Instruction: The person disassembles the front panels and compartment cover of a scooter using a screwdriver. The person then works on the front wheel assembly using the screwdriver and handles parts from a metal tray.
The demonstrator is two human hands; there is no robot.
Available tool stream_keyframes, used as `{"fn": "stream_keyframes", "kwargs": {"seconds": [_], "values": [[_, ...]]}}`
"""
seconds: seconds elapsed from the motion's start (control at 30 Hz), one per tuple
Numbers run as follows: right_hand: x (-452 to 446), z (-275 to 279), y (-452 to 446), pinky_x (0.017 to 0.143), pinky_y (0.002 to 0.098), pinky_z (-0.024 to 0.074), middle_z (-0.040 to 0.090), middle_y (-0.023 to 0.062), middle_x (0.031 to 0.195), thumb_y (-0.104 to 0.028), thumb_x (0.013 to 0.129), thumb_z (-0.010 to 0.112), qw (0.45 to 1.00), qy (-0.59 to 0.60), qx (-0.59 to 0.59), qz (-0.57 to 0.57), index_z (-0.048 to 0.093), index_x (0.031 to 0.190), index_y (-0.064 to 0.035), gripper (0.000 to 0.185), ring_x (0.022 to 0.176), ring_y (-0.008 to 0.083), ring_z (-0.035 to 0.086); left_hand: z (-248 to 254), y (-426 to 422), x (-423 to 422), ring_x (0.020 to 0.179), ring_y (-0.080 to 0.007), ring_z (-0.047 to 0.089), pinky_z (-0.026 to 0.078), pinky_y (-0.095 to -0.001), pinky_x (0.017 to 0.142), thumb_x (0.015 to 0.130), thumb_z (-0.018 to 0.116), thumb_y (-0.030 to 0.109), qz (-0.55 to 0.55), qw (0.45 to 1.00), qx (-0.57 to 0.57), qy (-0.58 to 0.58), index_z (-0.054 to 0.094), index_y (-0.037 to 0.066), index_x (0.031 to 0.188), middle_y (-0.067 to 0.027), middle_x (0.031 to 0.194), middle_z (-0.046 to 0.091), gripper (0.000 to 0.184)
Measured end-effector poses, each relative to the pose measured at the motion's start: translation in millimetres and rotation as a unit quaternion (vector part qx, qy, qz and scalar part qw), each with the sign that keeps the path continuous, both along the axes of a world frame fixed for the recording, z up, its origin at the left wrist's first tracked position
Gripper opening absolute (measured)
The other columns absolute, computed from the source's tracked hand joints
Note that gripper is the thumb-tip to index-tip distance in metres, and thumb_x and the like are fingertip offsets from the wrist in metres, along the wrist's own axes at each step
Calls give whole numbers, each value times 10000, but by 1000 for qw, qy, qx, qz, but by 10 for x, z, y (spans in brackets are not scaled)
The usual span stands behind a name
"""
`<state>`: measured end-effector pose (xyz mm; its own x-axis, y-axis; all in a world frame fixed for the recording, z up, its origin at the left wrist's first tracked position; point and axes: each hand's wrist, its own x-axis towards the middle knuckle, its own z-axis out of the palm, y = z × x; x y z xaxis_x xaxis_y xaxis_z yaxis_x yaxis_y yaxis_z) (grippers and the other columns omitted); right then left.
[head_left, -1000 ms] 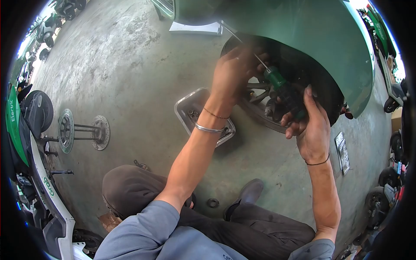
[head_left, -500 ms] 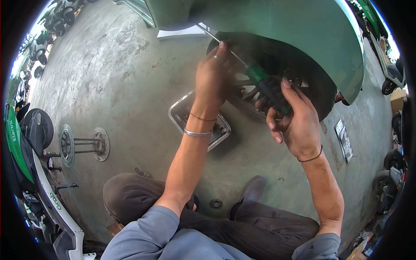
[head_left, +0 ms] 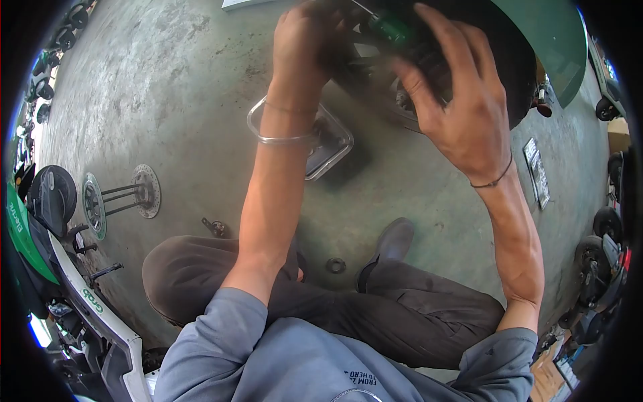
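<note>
A screwdriver with a green and black handle (head_left: 392, 30) slants at the top of the view, in front of the dark wheel (head_left: 509, 53). My right hand (head_left: 465, 110) is around the handle's lower end with thumb and fingers spread, not visibly gripping it. My left hand (head_left: 301, 43) is raised near the screwdriver's shaft. Its fingers are dark and blurred, so what they hold is hidden. Above the wheel at right curves a green body panel (head_left: 559, 50). A shiny metal tray (head_left: 341, 151) lies on the floor, partly behind my left forearm.
Two joined brake discs (head_left: 147, 191) stand on the concrete at left, near a white and green scooter (head_left: 100, 308). A dark ring (head_left: 335, 265) lies between my legs. At right are a flat silvery packet (head_left: 536, 173) and several scooter wheels (head_left: 593, 258).
The view has tilted down, so the wheel and screwdriver sit higher. My right fingers have spread apart around the handle. My left hand has shifted up and left in view.
</note>
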<state>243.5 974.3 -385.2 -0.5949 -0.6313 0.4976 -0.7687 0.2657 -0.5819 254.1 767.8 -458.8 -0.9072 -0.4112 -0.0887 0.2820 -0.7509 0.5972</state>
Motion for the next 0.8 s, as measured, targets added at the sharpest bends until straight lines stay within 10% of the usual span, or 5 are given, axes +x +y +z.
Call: {"fn": "stream_keyframes", "kwargs": {"seconds": [0.1,0.23,0.43,0.63,0.8], "values": [[-68,-152,-4,562,243,466,695,110,926,-279,990,629,968,249,-3,-17,581,1314,-35,408,708,115,632,20,10,4,916,-181,647,541,-266,749,1047,479,198,-11,999,-17,39,570,47,1288,-57,1143,667,298],[-194,120,100,581,251,493,688,126,972,-260,996,622,693,-702,-128,107,585,1309,-29,390,746,125,627,-40,-104,9,935,-181,637,533,-270,785,1045,483,200,-41,998,-27,47,579,38,1264,-73,1126,667,289],[74,-51,-77,599,239,489,679,102,948,-248,954,679,953,300,-4,-35,614,1264,-16,393,721,116,618,106,-28,27,830,-163,615,522,-255,723,1050,489,208,-32,999,-23,37,594,36,1212,-72,1051,660,258],[138,275,-126,389,199,385,679,133,921,-376,1029,497,811,-569,-117,-70,635,1116,34,441,596,86,553,-29,-203,-29,775,-138,585,505,-248,676,1055,468,180,-90,990,-28,107,595,47,1169,-38,929,615,217],[-50,-96,-38,822,351,536,663,175,1085,-286,867,750,996,82,-24,-32,590,1207,62,512,935,253,666,-48,-202,-38,777,-141,575,502,-256,684,1056,466,199,-48,995,-41,80,590,54,1156,-37,885,594,216]]}}
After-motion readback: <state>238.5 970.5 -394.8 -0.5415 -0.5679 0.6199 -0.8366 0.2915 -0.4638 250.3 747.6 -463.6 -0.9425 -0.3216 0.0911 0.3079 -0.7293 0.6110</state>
